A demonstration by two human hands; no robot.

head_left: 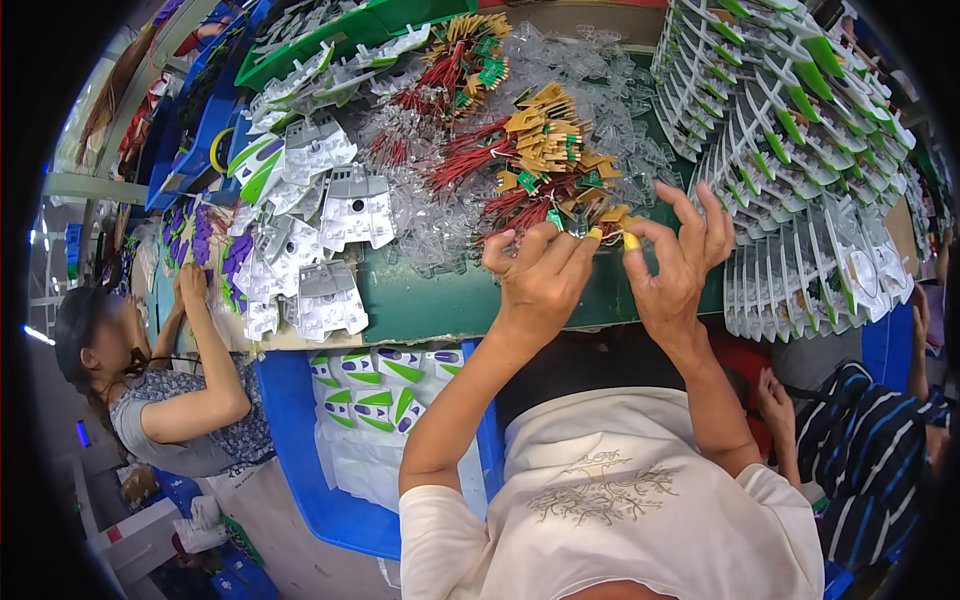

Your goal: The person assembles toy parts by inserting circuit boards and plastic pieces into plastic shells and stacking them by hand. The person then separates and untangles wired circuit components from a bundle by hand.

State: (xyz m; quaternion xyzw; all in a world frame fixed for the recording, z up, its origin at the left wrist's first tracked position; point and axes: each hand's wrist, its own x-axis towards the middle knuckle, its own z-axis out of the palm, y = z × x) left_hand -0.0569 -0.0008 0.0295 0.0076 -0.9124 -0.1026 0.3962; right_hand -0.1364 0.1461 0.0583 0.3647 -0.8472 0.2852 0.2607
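Between the left hand (538,272) and the right hand (678,262), both raised over the green table's (430,305) near edge, sits a small clear plastic piece (578,226) pinched at the fingertips, with a small yellow part (631,241) at the right thumb's tip, at about three o'clock from the piece. Just past the fingers, toward twelve o'clock, lies the heap of red wires with tan and green circuit boards (540,150), tangled and fanned out flat on a bed of clear plastic pieces (600,90) scattered loosely across the tabletop.
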